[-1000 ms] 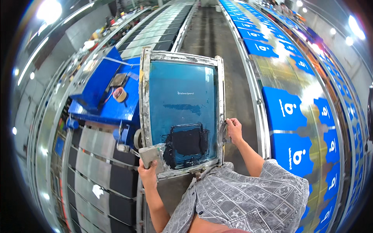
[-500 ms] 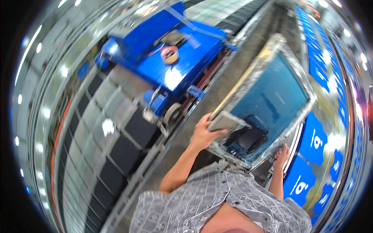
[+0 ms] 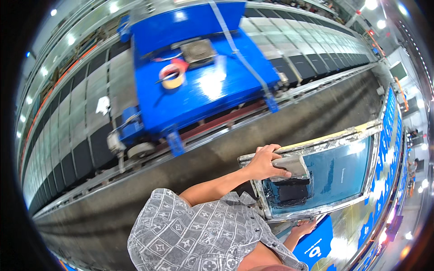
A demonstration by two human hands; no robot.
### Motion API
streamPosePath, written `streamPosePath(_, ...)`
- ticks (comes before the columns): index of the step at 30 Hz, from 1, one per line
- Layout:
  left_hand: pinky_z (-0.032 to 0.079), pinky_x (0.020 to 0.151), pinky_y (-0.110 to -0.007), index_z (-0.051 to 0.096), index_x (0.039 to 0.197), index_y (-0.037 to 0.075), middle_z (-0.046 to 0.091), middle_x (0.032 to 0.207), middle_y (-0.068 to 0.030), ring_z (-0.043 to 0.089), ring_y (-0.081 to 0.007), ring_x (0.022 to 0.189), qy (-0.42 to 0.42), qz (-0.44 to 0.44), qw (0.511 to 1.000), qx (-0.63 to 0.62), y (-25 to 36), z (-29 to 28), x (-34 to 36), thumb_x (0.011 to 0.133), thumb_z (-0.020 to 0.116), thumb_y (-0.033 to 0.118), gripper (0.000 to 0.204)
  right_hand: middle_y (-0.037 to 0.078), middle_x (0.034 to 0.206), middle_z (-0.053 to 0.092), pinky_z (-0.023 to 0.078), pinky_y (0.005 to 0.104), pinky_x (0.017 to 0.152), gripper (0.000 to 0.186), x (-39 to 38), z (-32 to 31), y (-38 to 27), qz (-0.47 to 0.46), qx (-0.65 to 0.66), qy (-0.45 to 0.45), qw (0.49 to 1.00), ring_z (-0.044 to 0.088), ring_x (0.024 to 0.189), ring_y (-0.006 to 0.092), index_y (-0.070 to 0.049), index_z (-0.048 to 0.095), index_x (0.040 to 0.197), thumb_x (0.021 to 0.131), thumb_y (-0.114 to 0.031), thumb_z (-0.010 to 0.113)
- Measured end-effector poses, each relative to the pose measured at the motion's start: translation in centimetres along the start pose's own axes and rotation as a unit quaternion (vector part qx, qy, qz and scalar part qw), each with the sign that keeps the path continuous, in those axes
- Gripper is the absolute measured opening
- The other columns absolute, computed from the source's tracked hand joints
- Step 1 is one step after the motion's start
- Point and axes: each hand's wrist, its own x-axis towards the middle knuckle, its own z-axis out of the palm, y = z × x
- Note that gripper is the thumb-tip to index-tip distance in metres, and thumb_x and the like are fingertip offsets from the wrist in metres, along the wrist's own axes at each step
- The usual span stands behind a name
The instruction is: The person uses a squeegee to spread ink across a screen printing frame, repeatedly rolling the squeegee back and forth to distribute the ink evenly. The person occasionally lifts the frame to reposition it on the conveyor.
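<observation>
A screen-printing frame (image 3: 378, 156) with a blue-green mesh (image 3: 337, 178) lies lengthwise in front of my chest, its rim wrapped in worn silvery tape. Black ink (image 3: 289, 192) is pooled on the mesh at the end nearest my body. My left hand (image 3: 266, 165) is closed round a squeegee (image 3: 294, 168) with a pale grey grip, at the frame's yellowish long side; whether its fingers also grip the rim is hidden. At the opposite long side my right hand (image 3: 304, 227) has its fingers curled at the rim, partly hidden under it.
A blue wheeled cart (image 3: 246, 67) stands on a rail to the left, carrying tape rolls (image 3: 172, 77) and a grey metal-looking block (image 3: 198, 50). Behind it runs a long table (image 3: 83, 117) with dark and pale panels. Blue printed pieces (image 3: 314, 246) lie on the table at the right.
My view has turned, and the frame now lies more crosswise and lower right in the picture. Both hands have kept their places on it, and the squeegee is still in my left hand.
</observation>
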Motion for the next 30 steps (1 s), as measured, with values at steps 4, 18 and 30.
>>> streamPosePath(4,0.029,0.114,-0.048,0.079,0.110,0.003,0.057,0.136,-0.0125,0.043,-0.0343,0.133,0.005,0.051,0.998,-0.039,-2.5,1.9,2.1,0.070,0.086,0.068,0.077,-0.003,0.058,0.037,0.025,0.0284,0.040,0.032,1.6,0.4,-0.4,-0.035,0.021,0.012,0.999,0.033,0.043,0.0097,-0.013,0.061,0.105,0.097,-0.044,0.064)
streamPosePath(18,0.026,0.114,-0.050,0.082,0.109,0.013,0.046,0.146,-0.0187,0.038,-0.0377,0.139,0.034,-0.006,0.988,-0.149,-15.3,10.8,10.8,0.070,0.088,0.066,0.066,-0.005,0.054,0.034,0.018,0.0274,0.037,0.031,11.9,14.0,-6.5,-0.174,-0.154,0.026,0.972,0.027,0.040,0.0074,-0.018,0.060,0.087,0.099,-0.046,0.059)
streamPosePath(30,0.024,0.111,-0.052,0.079,0.089,0.010,0.044,0.142,-0.0205,0.040,-0.0385,0.136,0.195,-0.114,0.956,-0.187,-11.8,5.7,19.7,0.072,0.083,0.069,0.061,-0.010,0.056,0.032,0.019,0.0245,0.042,0.043,28.5,34.3,-10.7,-0.170,-0.335,-0.140,0.916,0.026,0.044,0.0030,-0.022,0.043,0.072,0.096,-0.052,0.063)
